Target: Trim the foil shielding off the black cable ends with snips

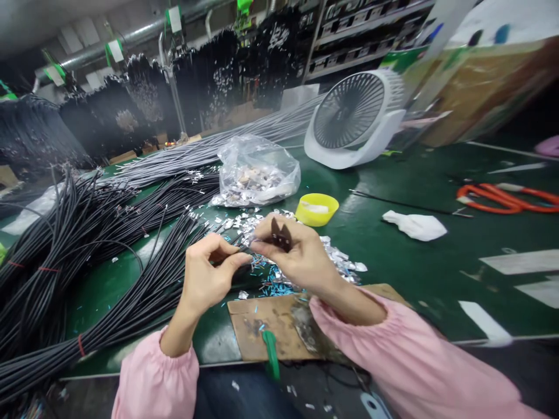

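Thumb and forefinger of my left hand (pixel 207 273) are pinched together on the end of a black cable (pixel 233 245). My right hand (pixel 303 256) is closed around a pair of small cutters, whose dark jaws (pixel 280 234) stick up between the fingers and stand apart. Its thumb and forefinger also come together close to the left fingertips, at the cable's end. What exactly they pinch is too small to tell. Beneath both hands lies a heap of silvery foil scraps (pixel 343 259) mixed with short blue wire bits (pixel 279 284).
Bundles of black cables (pixel 144 291) fill the left. Behind the hands are a clear plastic bag (pixel 259 171) of scraps, a yellow ring-shaped container (pixel 317 210) and a white fan (pixel 353 116). Orange-handled scissors (pixel 502 199) lie right; a brown board (pixel 253 326) lies at the front edge.
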Available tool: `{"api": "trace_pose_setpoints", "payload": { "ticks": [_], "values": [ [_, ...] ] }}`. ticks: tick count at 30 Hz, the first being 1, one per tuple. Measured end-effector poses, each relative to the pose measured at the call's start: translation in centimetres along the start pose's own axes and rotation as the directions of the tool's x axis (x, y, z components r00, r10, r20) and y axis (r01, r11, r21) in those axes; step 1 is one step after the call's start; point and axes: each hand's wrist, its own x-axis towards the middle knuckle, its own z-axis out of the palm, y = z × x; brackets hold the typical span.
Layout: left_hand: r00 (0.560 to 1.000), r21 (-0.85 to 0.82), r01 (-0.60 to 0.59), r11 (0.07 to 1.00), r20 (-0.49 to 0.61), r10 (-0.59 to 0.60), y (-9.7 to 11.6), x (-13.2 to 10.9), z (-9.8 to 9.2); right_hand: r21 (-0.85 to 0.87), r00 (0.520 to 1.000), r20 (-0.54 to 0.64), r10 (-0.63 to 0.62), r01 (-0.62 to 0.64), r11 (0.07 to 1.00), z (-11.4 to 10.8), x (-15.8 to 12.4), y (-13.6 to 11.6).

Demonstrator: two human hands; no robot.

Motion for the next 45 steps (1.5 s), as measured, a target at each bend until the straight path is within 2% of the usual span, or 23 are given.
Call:
{"api": "trace_pose_setpoints", "payload": {
  "ticks": [1,3,5,7,9,11,12,14,15,16,18,19,22,25,30,35,39,42,45],
  "values": [
    [0.997,0.046,-0.037,0.998,-0.066,0.040,-0.2,0.0,0.1,-0.033,1.000,-0.028,-0.001,0.000,0.999,0.1,0.0,0.1],
    [0.995,0.063,-0.050,0.997,-0.085,0.056,-0.4,-0.1,0.3,0.052,0.997,0.031,0.070,-0.072,0.996,0.2,0.0,0.3],
    [1.000,0.013,-0.001,1.000,-0.017,0.001,-0.5,0.0,0.3,0.167,0.986,0.130,0.105,-0.126,0.978,0.3,-0.1,0.5],
    [0.996,-0.033,0.070,0.997,0.061,-0.068,-0.6,0.0,0.3,0.103,0.994,0.109,-0.002,-0.010,0.995,0.2,-0.1,0.5],
    [0.989,-0.049,0.107,0.993,0.104,-0.102,-0.6,-0.1,0.3,-0.123,0.979,0.021,-0.203,0.204,0.971,-0.4,0.1,0.4],
    [0.990,-0.049,0.097,0.994,0.104,-0.091,-0.6,-0.2,0.4,-0.337,0.932,-0.105,-0.347,0.295,0.894,-1.2,0.4,0.3],
    [0.993,-0.041,0.081,0.996,0.089,-0.077,-0.6,-0.3,0.4,-0.404,0.902,-0.205,-0.381,0.276,0.872,-1.7,0.6,0.2],
    [0.998,-0.015,0.049,0.999,0.038,-0.049,-0.5,-0.4,0.3,-0.454,0.812,-0.439,-0.384,0.169,0.875,-2.3,0.8,0.1],
    [0.999,-0.002,0.039,0.999,0.010,-0.039,-0.5,-0.4,0.3,-0.447,0.797,-0.482,-0.363,0.132,0.885,-2.4,0.9,0.0],
    [0.999,0.006,0.034,0.999,-0.018,-0.034,-0.4,-0.4,0.4,-0.426,0.835,-0.443,-0.326,0.124,0.896,-2.3,0.8,-0.1],
    [0.997,0.010,0.027,1.000,-0.070,-0.026,-0.2,-0.4,0.4,-0.367,0.923,-0.281,-0.263,0.150,0.918,-1.6,0.6,-0.3],
    [0.996,0.005,0.026,1.000,-0.089,-0.025,-0.1,-0.4,0.5,-0.336,0.949,-0.209,-0.236,0.157,0.929,-1.2,0.5,-0.4],
    [0.994,-0.018,0.037,0.999,-0.103,-0.039,0.1,-0.3,0.6,-0.264,0.978,-0.109,-0.178,0.144,0.954,-0.4,0.1,-0.5],
    [0.993,-0.040,0.061,0.997,-0.096,-0.065,0.0,-0.4,0.6,-0.249,0.981,-0.088,-0.172,0.146,0.957,-0.3,0.0,-0.4],
    [0.993,-0.037,0.069,0.997,-0.092,-0.073,-0.4,-0.4,0.6,-0.322,0.965,-0.073,-0.251,0.215,0.922,-0.3,0.0,-0.6],
    [0.990,-0.011,0.062,0.998,-0.127,-0.063,-0.5,-0.4,0.7,-0.424,0.905,-0.027,-0.424,0.373,0.825,0.0,-0.4,-0.4],
    [0.988,0.088,-0.009,0.996,-0.154,0.022,-0.5,-0.5,0.6,-0.463,0.882,0.055,-0.468,0.438,0.771,0.0,-0.6,0.0],
    [0.990,0.195,-0.079,0.978,-0.096,0.099,-0.5,-0.6,0.5,-0.459,0.891,0.103,-0.442,0.436,0.774,-0.1,-0.6,0.1],
    [0.993,0.234,-0.089,0.968,-0.050,0.103,-0.5,-0.6,0.5,-0.497,0.880,0.119,-0.459,0.453,0.740,-0.1,-0.7,0.1]
  ]
}}
